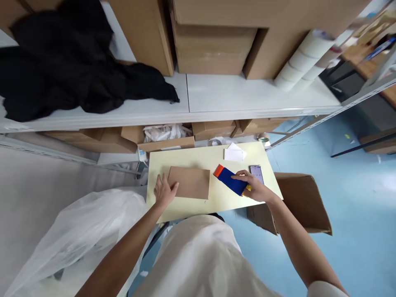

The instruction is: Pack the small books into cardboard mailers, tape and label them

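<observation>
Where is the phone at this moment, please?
In the head view, the phone lies near the right end of the table, just beyond the right hand and to the right of the white papers.

1. Bright, fairly even light falls across my worktop (185,159), leaving its pale surface with little harsh shadow.
2. On my right, glare whitens a patch of the blue floor (355,185) near the picture's edge.
3. The white shelf (262,95) is well lit on top; the space beneath it looks dimmer.
4. The black cloth (71,62) swallows light, so its folds barely show.
5. Wide-lens distortion stretches the margins, lengthening my forearms (297,237) toward the lower corners.
6. The upper right corner is smeared and soft.
7. Around my right grip (247,185) outlines stay readable, but the phone (256,173) shows digits too small for certainty.
</observation>
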Available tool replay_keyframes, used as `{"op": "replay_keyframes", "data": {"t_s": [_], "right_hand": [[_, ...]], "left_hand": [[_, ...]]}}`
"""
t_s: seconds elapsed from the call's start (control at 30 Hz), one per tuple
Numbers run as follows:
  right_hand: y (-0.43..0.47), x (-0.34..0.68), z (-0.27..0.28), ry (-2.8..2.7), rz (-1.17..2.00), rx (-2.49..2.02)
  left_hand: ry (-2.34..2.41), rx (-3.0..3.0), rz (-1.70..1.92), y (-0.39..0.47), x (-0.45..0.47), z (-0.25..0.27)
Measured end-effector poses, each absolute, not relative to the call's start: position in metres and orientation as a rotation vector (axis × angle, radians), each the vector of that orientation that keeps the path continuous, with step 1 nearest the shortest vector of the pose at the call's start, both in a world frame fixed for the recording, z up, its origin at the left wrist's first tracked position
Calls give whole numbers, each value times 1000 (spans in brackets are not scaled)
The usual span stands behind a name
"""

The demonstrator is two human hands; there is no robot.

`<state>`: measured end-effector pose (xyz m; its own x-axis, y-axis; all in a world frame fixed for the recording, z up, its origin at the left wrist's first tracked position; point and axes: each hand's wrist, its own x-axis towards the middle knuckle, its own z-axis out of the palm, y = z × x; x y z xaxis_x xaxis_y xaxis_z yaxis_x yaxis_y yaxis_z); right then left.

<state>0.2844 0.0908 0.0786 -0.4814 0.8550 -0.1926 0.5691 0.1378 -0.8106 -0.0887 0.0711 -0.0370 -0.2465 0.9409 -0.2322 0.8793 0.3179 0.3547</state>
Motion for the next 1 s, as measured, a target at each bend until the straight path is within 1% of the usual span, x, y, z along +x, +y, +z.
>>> {"op": "replay_keyframes", "data": {"t_s": [0.13, 0.27, 0.4, 0.5, 0.63, 0.73, 0.9, 1.0], "right_hand": [[87, 264, 122, -2128, 989, -1288], [109, 250, 170, -2080, 654, -1262], [178, 227, 210, -2015, 135, -1211], [250, 211, 218, -2060, -72, -1274], [326, 208, 206, -2196, -201, -1490], [351, 213, 194, -2284, -228, -1560], [350, 218, 195, -2366, -294, -1491], [325, 225, 194, -2249, -345, -1394]], "left_hand": [[2038, 1402, 310, 67, -103, -52], [1933, 1379, 403, 67, -101, -62], [1928, 1409, 367, 62, -90, -67], [1971, 1423, 360, 58, -80, -70], [1962, 1355, 439, 55, -73, -74], [1949, 1291, 500, 53, -71, -73], [1952, 1191, 588, 50, -72, -67], [1885, 1133, 672, 47, -75, -67]]}}
